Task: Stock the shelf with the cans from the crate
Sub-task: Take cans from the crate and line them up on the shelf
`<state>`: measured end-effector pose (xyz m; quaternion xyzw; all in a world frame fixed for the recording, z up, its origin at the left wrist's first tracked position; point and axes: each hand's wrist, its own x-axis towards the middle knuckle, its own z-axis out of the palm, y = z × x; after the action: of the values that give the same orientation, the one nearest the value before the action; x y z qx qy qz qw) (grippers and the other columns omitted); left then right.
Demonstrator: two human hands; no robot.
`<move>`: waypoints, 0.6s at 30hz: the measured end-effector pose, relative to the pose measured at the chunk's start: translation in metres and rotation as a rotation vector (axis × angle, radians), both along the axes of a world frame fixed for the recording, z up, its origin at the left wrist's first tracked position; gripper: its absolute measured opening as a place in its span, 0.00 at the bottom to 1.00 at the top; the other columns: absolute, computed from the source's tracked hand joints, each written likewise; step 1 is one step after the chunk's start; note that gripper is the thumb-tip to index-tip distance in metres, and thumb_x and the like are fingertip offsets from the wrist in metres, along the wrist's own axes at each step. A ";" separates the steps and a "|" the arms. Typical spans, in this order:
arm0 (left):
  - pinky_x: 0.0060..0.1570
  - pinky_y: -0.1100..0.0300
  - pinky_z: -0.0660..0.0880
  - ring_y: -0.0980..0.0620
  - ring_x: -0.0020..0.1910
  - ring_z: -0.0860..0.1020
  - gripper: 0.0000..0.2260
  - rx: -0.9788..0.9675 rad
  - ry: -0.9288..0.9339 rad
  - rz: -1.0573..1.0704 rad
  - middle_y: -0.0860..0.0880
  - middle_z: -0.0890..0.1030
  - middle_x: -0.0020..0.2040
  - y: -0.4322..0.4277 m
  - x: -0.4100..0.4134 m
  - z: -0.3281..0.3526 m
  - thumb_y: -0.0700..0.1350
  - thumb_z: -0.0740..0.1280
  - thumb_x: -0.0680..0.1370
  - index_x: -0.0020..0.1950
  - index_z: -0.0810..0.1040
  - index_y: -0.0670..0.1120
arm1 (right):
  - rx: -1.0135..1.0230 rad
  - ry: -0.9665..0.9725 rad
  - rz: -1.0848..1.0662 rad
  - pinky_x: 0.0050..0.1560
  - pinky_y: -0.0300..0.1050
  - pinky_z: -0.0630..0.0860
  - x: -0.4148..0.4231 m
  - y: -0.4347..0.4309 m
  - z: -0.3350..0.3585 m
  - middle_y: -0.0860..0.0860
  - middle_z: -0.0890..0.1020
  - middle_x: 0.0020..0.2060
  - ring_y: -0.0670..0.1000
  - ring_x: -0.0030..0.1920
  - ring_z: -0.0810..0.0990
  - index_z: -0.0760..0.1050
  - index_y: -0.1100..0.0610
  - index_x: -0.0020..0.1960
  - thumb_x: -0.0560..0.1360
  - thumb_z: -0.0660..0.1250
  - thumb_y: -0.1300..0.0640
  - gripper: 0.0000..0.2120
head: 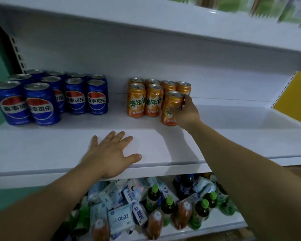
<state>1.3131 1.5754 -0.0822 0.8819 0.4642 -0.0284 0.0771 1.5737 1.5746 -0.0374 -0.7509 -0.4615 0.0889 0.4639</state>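
The white metal shelf has bare room at the right of the frame, and between the blue round cans at the left and the orange round cans in the middle. The right hand curls round one orange can standing just beside that group. The left hand lies flat, fingers spread, at the front edge

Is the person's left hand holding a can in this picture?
No, the left hand lies flat on the shelf, holding nothing; the right hand grips an orange can.
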 end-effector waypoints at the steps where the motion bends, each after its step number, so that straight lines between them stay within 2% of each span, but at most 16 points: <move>1: 0.74 0.41 0.39 0.55 0.77 0.40 0.36 0.002 -0.004 0.001 0.57 0.41 0.79 0.000 0.000 0.000 0.74 0.44 0.72 0.77 0.43 0.61 | -0.012 -0.021 -0.021 0.60 0.53 0.74 0.003 0.006 -0.001 0.52 0.76 0.62 0.57 0.60 0.76 0.64 0.51 0.70 0.76 0.67 0.52 0.25; 5: 0.74 0.41 0.39 0.56 0.77 0.39 0.47 -0.002 -0.001 -0.002 0.58 0.41 0.78 -0.002 0.000 0.001 0.77 0.34 0.60 0.77 0.42 0.61 | -0.017 -0.051 -0.071 0.60 0.56 0.75 0.011 0.028 -0.007 0.56 0.74 0.63 0.59 0.61 0.76 0.62 0.51 0.73 0.75 0.66 0.50 0.28; 6: 0.74 0.42 0.39 0.56 0.77 0.39 0.47 -0.004 -0.002 -0.001 0.58 0.40 0.78 -0.002 0.000 0.001 0.78 0.34 0.60 0.77 0.42 0.61 | -0.013 -0.047 -0.075 0.60 0.57 0.75 0.013 0.032 -0.008 0.56 0.74 0.63 0.60 0.61 0.75 0.61 0.51 0.73 0.75 0.66 0.51 0.28; 10: 0.74 0.42 0.38 0.56 0.77 0.38 0.35 0.008 -0.010 -0.002 0.58 0.40 0.78 -0.003 0.001 0.000 0.73 0.44 0.73 0.77 0.42 0.61 | 0.038 -0.046 -0.055 0.60 0.57 0.74 0.017 0.045 -0.016 0.56 0.74 0.64 0.59 0.62 0.75 0.59 0.51 0.74 0.76 0.66 0.55 0.30; 15: 0.74 0.41 0.39 0.56 0.77 0.39 0.35 0.010 0.000 -0.004 0.57 0.41 0.79 -0.002 0.001 -0.001 0.72 0.45 0.74 0.77 0.43 0.60 | 0.017 -0.007 -0.054 0.62 0.57 0.72 0.015 0.050 -0.019 0.55 0.73 0.66 0.59 0.64 0.74 0.55 0.48 0.76 0.76 0.65 0.52 0.32; 18: 0.74 0.41 0.39 0.55 0.77 0.40 0.35 -0.004 0.000 0.001 0.57 0.41 0.79 -0.002 0.001 0.000 0.72 0.46 0.75 0.78 0.43 0.60 | -0.107 0.011 -0.043 0.62 0.56 0.72 0.011 0.040 -0.009 0.55 0.74 0.66 0.60 0.64 0.74 0.54 0.48 0.76 0.75 0.66 0.49 0.34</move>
<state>1.3142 1.5739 -0.0819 0.8815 0.4647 -0.0291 0.0788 1.5851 1.6148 -0.0463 -0.7838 -0.4372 0.1077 0.4276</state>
